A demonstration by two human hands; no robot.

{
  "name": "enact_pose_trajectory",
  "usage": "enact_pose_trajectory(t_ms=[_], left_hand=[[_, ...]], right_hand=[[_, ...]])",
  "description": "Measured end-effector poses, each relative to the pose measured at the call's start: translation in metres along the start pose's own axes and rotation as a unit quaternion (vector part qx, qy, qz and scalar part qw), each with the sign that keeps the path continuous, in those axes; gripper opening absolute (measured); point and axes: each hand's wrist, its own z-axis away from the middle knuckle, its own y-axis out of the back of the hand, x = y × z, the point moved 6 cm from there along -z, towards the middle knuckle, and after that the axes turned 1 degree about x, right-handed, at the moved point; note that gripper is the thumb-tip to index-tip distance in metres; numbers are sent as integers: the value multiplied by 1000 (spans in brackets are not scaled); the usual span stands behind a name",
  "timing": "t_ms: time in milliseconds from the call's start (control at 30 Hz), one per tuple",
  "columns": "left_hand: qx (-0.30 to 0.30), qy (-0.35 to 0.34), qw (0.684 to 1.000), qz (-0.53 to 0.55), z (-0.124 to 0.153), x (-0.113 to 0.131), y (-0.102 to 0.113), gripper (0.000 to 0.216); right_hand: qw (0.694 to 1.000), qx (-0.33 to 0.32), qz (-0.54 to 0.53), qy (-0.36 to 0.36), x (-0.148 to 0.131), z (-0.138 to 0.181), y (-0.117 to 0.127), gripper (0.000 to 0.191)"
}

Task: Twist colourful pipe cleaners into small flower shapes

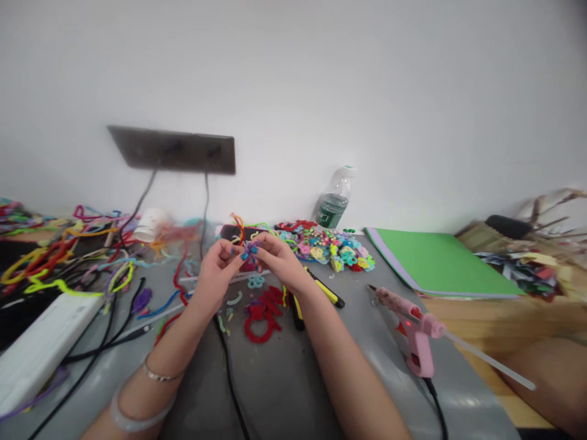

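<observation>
Table (284,379): grey top, cut off at the lower edge of the view and covered with clutter at the left.
Green sheets (440,263): flat stack at the right, its near edge on a wooden surface; a purple layer shows along the left side.
Pipe-cleaner tangle (68,256): many colours spread over the left of the table, mixed with black cables; single strands are hard to follow.
White box (41,342): long, at the far left, running out of view.
Wall plate (174,150): dark, blurred, with two cables hanging from it.
Glue gun (415,330): pink, lying right of the right forearm, with a clear stick out the back; its cord leaves the bottom edge.
Finished flowers (330,247): small bright heap behind the hands, too small to count.
Bottle (334,198): clear, leaning against the wall, the label unreadable.
Left hand (217,269): fingertips pinched on the pipe-cleaner piece; two bracelets on the wrist.
Right hand (279,260): fingertips pinched on the same piece from the other side.
Red loops (261,318): on the table below the hands.
Pipe-cleaner piece (251,250): blue and purple, held above the table between both hands, partly hidden by fingers, its shape unclear.
</observation>
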Motion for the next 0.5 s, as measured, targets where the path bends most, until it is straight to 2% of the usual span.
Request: enact_pose_trajectory(t_ms=[267, 500], left_hand=[[9, 4, 1000, -9, 3, 4, -2, 32], [33, 41, 999, 1, 1, 0, 3, 27]], right_hand=[[999, 17, -29, -13, 0, 1, 1, 33], [997, 30, -55, -37, 7, 0, 2, 36]])
